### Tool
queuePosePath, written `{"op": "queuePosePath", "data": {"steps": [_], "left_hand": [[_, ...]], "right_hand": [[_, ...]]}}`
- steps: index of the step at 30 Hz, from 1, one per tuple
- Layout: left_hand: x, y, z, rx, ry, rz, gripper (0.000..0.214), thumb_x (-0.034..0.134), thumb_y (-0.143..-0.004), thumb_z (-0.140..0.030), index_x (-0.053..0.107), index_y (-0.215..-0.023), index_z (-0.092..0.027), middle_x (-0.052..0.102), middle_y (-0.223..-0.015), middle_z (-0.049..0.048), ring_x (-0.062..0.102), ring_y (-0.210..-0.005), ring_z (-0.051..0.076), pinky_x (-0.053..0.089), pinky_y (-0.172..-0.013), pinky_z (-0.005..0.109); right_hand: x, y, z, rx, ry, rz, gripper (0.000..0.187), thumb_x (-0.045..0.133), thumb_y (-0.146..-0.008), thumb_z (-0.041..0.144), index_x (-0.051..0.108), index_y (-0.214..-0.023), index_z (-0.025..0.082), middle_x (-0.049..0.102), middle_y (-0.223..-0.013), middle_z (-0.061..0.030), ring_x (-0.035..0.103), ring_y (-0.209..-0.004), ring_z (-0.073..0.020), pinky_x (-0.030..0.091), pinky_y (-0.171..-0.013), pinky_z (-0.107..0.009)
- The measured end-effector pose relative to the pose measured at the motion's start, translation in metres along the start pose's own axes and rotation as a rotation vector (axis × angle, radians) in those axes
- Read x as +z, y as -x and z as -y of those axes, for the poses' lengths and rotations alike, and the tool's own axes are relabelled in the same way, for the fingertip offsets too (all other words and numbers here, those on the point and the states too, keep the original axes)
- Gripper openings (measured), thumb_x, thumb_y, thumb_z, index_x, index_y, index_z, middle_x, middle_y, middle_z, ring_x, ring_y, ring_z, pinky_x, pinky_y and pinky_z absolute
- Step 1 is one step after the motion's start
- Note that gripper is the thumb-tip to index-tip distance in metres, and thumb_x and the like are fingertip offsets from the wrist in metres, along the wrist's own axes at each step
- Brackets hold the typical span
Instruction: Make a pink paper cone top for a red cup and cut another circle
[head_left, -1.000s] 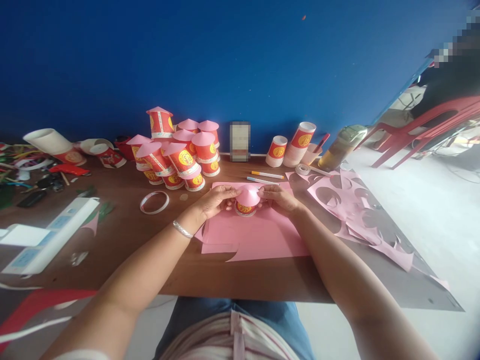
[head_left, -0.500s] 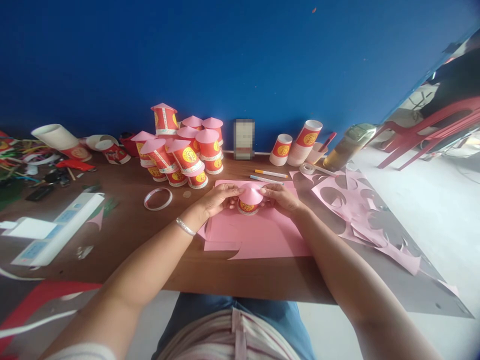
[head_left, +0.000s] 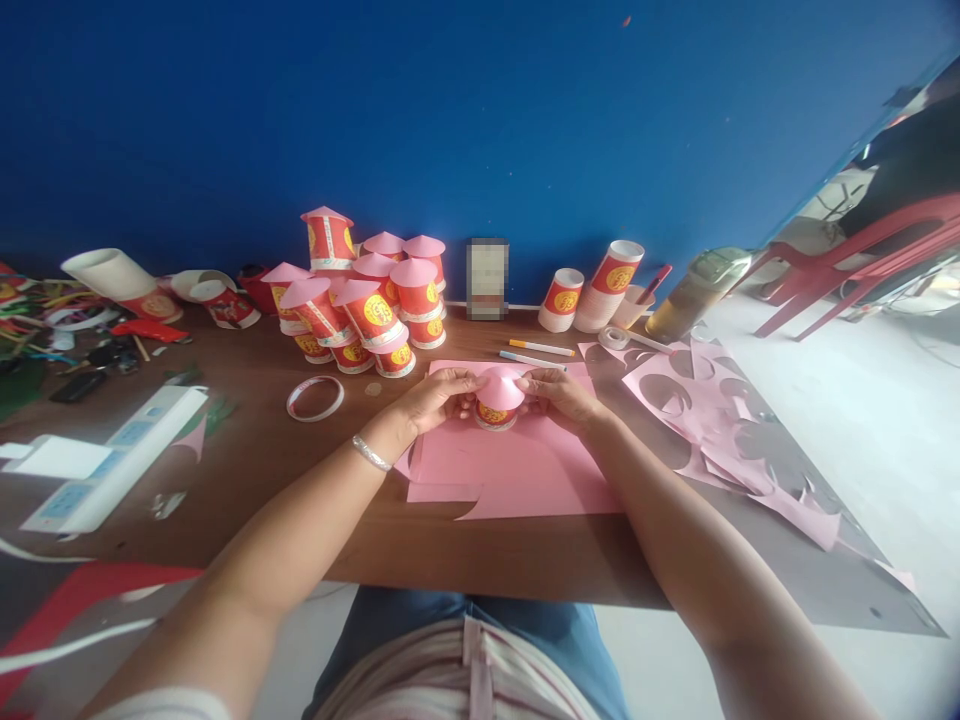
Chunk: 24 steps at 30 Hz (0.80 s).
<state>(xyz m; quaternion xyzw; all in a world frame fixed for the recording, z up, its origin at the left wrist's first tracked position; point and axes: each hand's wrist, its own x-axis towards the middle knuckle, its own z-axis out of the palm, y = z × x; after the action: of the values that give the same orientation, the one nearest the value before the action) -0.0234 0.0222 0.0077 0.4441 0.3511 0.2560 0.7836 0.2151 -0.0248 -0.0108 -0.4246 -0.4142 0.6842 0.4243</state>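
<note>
A small red paper cup with a pink paper cone on top (head_left: pixel 499 395) stands on a pink paper sheet (head_left: pixel 510 470) in the middle of the brown table. My left hand (head_left: pixel 436 397) pinches the cone's left edge. My right hand (head_left: pixel 561 393) pinches its right edge. Both hands have fingers curled onto the cone. A silver bracelet (head_left: pixel 369 453) sits on my left wrist.
A pile of finished cone-topped cups (head_left: pixel 364 290) stands behind, by the blue wall. Stacked plain cups (head_left: pixel 604 285), two markers (head_left: pixel 538 352), tape rolls (head_left: pixel 315 397), a bottle (head_left: pixel 694 290) and cut pink scraps (head_left: pixel 727 430) lie right. White boxes (head_left: pixel 105 460) and craft clutter lie left. A red chair (head_left: pixel 862 260) stands at the far right.
The view shifted slightly a second ago; since then my hands and the cup have stayed in place, with only small finger movements on the cone.
</note>
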Motion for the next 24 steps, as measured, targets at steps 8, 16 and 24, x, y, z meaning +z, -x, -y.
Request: {"op": "queuePosePath", "data": {"steps": [8,16,24], "left_hand": [[0.004,-0.004,-0.006,0.075,-0.034,-0.065,0.055,0.095,-0.060,-0.059,0.065,-0.069,-0.014,0.054,-0.058,-0.0010,0.049,-0.050,0.010,0.032,-0.044,0.024],[0.001,-0.009,-0.005,0.043,-0.058,-0.033,0.059,0.098,-0.059,-0.051,0.079,-0.096,-0.009,0.059,-0.065,-0.0005,0.050,-0.054,0.008,0.032,-0.048,0.021],[0.002,-0.010,-0.002,0.032,0.039,-0.022,0.054,0.102,-0.053,-0.044,0.079,-0.089,-0.010,0.061,-0.064,-0.0007,0.049,-0.052,0.007,0.033,-0.049,0.021]], "right_hand": [[0.001,0.000,-0.002,-0.008,-0.007,-0.041,0.048,0.102,-0.056,0.053,0.072,-0.070,0.017,0.069,-0.067,-0.0008,0.064,-0.065,-0.0144,0.054,-0.068,-0.030],[0.007,0.004,0.004,0.012,-0.004,-0.055,0.048,0.103,-0.053,0.051,0.071,-0.067,0.018,0.067,-0.065,0.0007,0.062,-0.062,-0.0126,0.054,-0.065,-0.028],[0.007,0.003,0.004,0.020,-0.010,-0.050,0.048,0.105,-0.049,0.048,0.072,-0.067,0.018,0.067,-0.065,0.0005,0.063,-0.062,-0.0128,0.055,-0.066,-0.028]]}}
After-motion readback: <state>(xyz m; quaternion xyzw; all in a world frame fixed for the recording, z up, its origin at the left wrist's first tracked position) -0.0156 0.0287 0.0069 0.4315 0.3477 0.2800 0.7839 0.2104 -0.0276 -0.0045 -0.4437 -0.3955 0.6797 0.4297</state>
